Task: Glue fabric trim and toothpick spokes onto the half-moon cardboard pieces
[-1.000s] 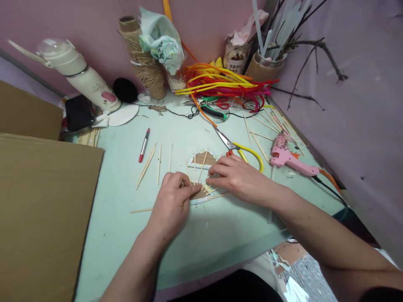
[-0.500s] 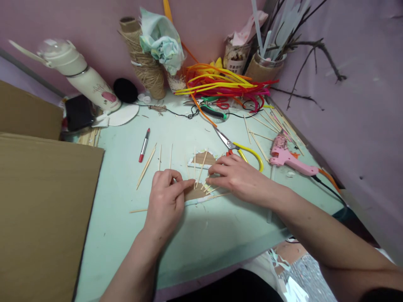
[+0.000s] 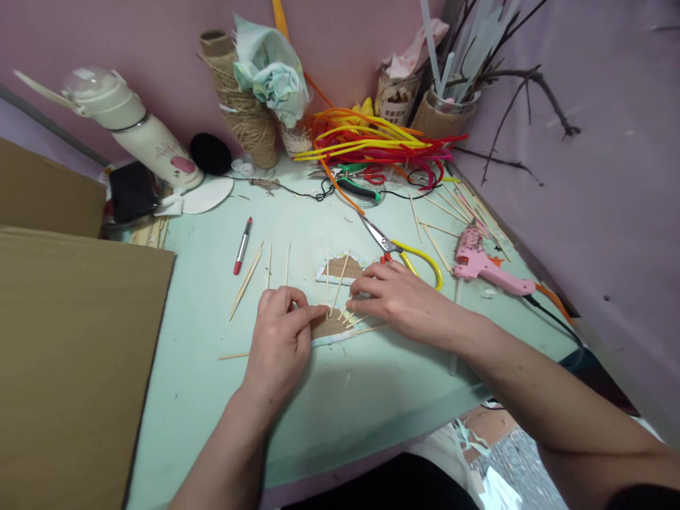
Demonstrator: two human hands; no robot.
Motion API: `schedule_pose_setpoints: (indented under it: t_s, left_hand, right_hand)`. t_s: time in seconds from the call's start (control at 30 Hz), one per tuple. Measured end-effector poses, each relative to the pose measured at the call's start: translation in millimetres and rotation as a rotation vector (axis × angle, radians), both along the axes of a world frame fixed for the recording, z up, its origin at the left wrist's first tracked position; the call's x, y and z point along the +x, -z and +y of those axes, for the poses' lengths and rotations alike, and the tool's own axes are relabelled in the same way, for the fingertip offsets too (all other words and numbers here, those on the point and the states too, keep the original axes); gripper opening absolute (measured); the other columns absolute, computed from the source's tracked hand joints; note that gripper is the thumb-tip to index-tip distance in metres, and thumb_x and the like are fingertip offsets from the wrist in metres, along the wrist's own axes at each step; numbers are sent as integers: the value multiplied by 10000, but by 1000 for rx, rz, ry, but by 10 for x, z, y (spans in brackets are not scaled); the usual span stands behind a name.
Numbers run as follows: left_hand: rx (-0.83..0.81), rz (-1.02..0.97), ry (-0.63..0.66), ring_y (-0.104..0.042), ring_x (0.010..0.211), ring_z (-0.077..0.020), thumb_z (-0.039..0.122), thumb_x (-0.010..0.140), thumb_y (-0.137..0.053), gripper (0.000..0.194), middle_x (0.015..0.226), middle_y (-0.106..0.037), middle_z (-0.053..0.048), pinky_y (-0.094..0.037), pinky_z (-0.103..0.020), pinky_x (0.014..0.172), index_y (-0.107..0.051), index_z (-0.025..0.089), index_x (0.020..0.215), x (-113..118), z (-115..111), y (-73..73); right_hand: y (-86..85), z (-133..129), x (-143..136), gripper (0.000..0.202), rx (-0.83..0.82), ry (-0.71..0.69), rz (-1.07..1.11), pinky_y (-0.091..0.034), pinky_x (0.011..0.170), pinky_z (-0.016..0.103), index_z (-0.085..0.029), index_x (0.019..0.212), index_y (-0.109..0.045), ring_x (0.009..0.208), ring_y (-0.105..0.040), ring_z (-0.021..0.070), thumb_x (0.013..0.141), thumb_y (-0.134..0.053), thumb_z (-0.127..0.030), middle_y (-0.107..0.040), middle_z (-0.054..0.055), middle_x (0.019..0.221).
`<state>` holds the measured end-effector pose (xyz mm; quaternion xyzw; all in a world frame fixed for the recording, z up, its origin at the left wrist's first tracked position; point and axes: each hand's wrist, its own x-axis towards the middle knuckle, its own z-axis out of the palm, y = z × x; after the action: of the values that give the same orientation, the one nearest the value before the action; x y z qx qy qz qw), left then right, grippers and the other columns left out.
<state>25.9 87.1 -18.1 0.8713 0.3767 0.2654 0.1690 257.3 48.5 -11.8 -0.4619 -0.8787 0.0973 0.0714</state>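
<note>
A small half-round piece of cardboard with a pale patterned fabric edge lies flat, thin wooden sticks fanning out from its curved side. My left hand rests over its left part, fingers bent and closed, the index fingertip against the base of a stick. On the right side, my right hand has its fingertips closed together on a stick at the curved edge. The hands hide parts of the cardboard and several sticks. Just beyond lies a second fabric-edged cardboard piece, partly under the sticks.
Yellow-handled scissors lie beyond my right hand. A pink glue gun sits at the right, near loose sticks. A red-and-silver pen is at the left. Large cardboard borders the left; pipe cleaners are piled behind.
Both hands keep almost the same place and grip. The whole view has shifted very slightly; no object has visibly moved on the table.
</note>
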Motion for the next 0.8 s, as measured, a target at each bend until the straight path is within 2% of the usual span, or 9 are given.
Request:
schedule_pose_setpoints:
  t_s: [0.8]
  left_hand:
    - [-22, 21, 13, -471, 826, -196, 24, 903, -427, 399, 841, -564, -55, -445, -349, 712, -764, 238, 896, -3, 6, 11]
  right_hand:
    - [10, 0, -2, 216, 8, 3, 23, -297, 818, 379, -228, 1103, -709, 1033, -485, 248, 964, -547, -193, -676, 83, 1060]
